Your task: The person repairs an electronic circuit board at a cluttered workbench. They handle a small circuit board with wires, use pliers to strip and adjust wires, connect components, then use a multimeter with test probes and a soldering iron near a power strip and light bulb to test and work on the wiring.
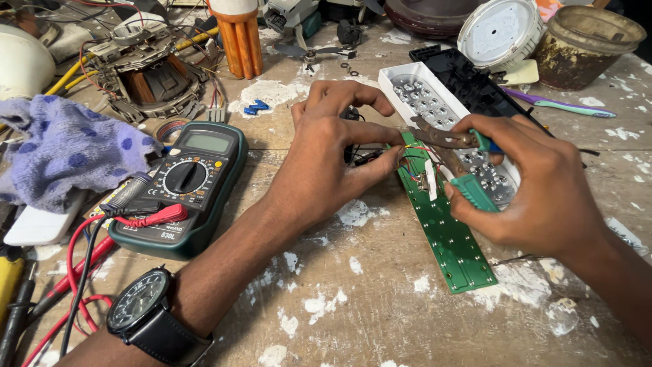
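The right hand (536, 197) clenches green-handled pliers (451, 146) over the green board (451, 241), which lies mid-worktop (380, 319) toward the right edge. The left hand (326, 160) pinches thin wires (411, 158) at the board's far end, beside a multimeter (187, 183).

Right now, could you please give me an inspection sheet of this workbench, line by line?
Surface: worn wooden bench, flecked with white paint.
Job's things: green circuit board lying flat; white reflector tray and black housing behind it.
Clutter: multimeter, blue spotted cloth, motor assembly, rusty pot, toothbrush.
Grippers: left hand pinches thin wires at the board's edge; right hand holds green-handled pliers over the board.
Cables: red and black probe leads run from the multimeter off the near edge.
Surroundings: wristwatch on the left wrist; nothing else seen.
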Tool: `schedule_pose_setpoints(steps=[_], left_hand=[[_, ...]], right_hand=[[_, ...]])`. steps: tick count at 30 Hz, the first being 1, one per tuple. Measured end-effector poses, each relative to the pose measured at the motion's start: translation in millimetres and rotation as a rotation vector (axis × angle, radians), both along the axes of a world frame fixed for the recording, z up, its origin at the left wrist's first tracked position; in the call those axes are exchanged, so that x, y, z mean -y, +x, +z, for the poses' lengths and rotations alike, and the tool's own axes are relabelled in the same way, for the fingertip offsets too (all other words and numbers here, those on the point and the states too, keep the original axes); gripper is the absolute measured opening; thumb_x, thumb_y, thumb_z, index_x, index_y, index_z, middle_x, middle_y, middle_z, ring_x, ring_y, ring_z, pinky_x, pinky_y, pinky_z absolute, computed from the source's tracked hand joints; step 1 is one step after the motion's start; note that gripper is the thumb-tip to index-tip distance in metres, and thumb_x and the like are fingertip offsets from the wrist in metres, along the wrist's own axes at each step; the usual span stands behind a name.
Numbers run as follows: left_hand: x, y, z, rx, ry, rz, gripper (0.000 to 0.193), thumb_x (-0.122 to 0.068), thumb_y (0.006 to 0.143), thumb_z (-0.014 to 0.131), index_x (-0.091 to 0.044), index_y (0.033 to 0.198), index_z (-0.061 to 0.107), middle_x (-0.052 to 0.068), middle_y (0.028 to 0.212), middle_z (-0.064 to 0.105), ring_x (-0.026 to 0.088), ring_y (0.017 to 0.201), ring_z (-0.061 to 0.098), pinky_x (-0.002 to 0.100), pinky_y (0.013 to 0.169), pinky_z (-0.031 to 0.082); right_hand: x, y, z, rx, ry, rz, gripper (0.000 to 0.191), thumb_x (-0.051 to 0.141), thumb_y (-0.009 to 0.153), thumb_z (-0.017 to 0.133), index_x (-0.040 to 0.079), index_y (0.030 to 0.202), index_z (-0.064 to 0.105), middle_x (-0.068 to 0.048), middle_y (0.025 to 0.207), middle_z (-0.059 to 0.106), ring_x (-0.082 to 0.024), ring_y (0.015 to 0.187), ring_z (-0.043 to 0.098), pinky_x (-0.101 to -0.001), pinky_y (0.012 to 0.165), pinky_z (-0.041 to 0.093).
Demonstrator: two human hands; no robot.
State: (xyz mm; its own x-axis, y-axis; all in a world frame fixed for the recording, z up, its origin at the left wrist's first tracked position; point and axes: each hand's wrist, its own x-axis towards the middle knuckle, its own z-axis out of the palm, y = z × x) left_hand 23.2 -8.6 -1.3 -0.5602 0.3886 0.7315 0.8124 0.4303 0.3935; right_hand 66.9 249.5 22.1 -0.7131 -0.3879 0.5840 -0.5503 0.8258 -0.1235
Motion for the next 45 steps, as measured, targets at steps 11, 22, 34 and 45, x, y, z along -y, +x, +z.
schedule_pose_setpoints(steps=[11, 22, 34, 45], left_hand=[[0, -7, -3, 0.012, 0.053, 0.075, 0.019, -0.026, 0.087, 0.082, -0.015, 0.103, 0.084, 0.005, 0.130, 0.060, 0.027, 0.128, 0.047, 0.047, 0.112, 0.037], [2, -9, -4, -0.004, 0.080, 0.067, 0.018, -0.024, 0.088, 0.081, -0.014, 0.102, 0.084, 0.006, 0.128, 0.062, 0.028, 0.126, 0.050, 0.045, 0.109, 0.041], [2, -9, -5, 0.002, 0.078, 0.065, 0.018, -0.024, 0.088, 0.081, -0.014, 0.102, 0.084, 0.005, 0.128, 0.062, 0.028, 0.126, 0.050, 0.045, 0.108, 0.041], [2, -9, -6, 0.012, 0.074, 0.068, 0.017, -0.023, 0.088, 0.081, -0.014, 0.101, 0.084, 0.005, 0.128, 0.062, 0.028, 0.125, 0.051, 0.046, 0.109, 0.041]], right_hand=[[-4, -3, -2, 0.010, 0.040, -0.074, 0.072, 0.023, 0.059, 0.090, -0.001, 0.123, 0.071, -0.014, 0.103, 0.075, -0.021, 0.069, 0.067, -0.0333, 0.066, 0.056], [-9, -4, -7, 0.018, 0.049, -0.072, 0.066, 0.023, 0.063, 0.090, -0.001, 0.122, 0.073, -0.015, 0.113, 0.077, -0.017, 0.067, 0.069, -0.0296, 0.065, 0.058], [-10, -3, -10, 0.014, 0.039, -0.064, 0.065, 0.024, 0.062, 0.090, 0.000, 0.120, 0.074, -0.016, 0.112, 0.077, -0.018, 0.076, 0.075, -0.0311, 0.069, 0.059], [-8, -3, -10, -0.010, 0.044, -0.062, 0.068, 0.025, 0.063, 0.091, -0.002, 0.123, 0.072, -0.017, 0.109, 0.077, -0.018, 0.072, 0.074, -0.0309, 0.067, 0.059]])
